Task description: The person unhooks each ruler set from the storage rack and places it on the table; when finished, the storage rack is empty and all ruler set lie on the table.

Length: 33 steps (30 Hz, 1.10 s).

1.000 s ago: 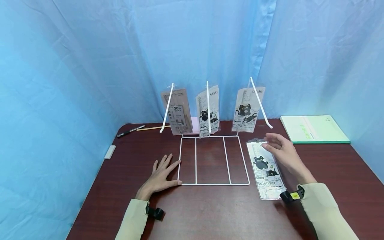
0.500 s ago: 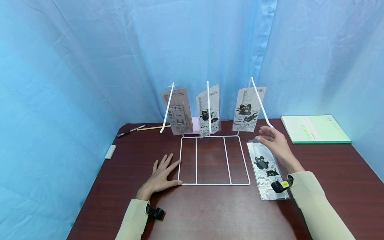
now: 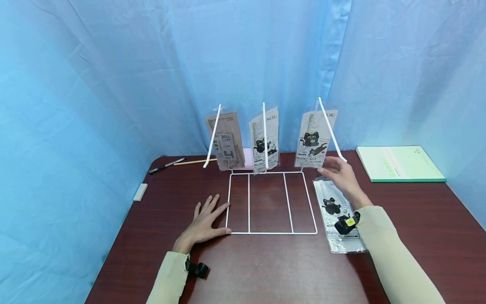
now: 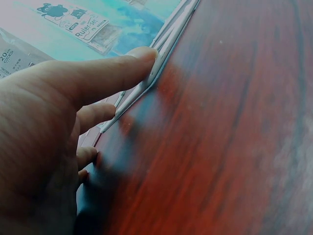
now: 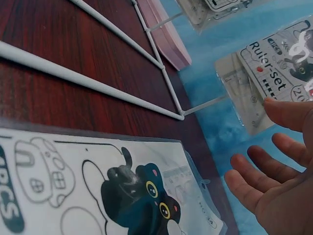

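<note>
Blue curtain (image 3: 114, 84) hangs behind & to both sides of a dark red-brown wood table (image 3: 265, 270). On the table, approx. centre, stands a white wire rack (image 3: 271, 202): flat base frame w/ three bays, three slanted pegs rising at the back. Each peg carries one hanging pack: left pack (image 3: 225, 141) brownish w/ "20", middle pack (image 3: 263, 140) & right hanging ruler-set pack (image 3: 313, 138) both w/ black-cat print. Far R corner: green notebook (image 3: 398, 164) lying flat. Just R of the rack base lies a flat ruler-set pack (image 3: 334, 211), long side running front to back, its near end partly under the R sleeve. Left hand (image 3: 205, 221) rests palm down on the table, fingers straight & spread, thumb & forefinger tips against the rack's front-left corner wire; grips nothing, released. Right hand (image 3: 339, 173) is raised over the far end of the flat pack, fingers loosely extended, holding nothing; fingertips right at the bottom edge of the right hanging pack, contact can't be told (wrist view shows thumb tip next to it, slightly apart or just touching). Back L of table: black pen (image 3: 165, 165) & pencil (image 3: 193, 162), near each other; white eraser (image 3: 140, 192) at the L edge.
</note>
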Available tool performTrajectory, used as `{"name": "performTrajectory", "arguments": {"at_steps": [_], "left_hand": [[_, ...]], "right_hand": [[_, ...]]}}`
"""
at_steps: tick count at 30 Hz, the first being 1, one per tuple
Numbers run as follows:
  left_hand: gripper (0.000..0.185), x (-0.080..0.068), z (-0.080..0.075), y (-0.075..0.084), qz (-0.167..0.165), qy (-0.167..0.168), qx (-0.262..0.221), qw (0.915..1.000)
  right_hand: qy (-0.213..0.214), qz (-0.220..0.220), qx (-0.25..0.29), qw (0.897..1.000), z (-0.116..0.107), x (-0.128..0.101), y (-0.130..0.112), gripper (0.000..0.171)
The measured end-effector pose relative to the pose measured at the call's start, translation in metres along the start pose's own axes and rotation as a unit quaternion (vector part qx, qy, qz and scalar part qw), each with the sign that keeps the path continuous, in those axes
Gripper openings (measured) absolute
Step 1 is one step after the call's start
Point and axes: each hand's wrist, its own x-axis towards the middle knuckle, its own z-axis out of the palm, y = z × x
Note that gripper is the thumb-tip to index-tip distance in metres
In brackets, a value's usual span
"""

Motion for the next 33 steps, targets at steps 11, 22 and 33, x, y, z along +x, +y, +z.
{"name": "performTrajectory", "arguments": {"at_steps": [11, 22, 33], "left_hand": [[0.084, 0.0, 0.0, 0.001, 0.0, 0.001, 0.001, 1.0], [0.084, 0.002, 0.001, 0.0, -0.004, -0.003, 0.006, 1.0], [0.085, 0.001, 0.0, 0.0, -0.005, -0.003, 0.01, 0.9999]], "right_hand": [[0.01, -0.027, 0.033, 0.999, 0.01, 0.012, -0.001, 0.059], [0.068, -0.049, 0.021, 0.996, 0.019, 0.015, 0.001, 0.037], [0.104, -0.086, 0.009, 0.991, 0.023, 0.007, 0.005, 0.03]]}}
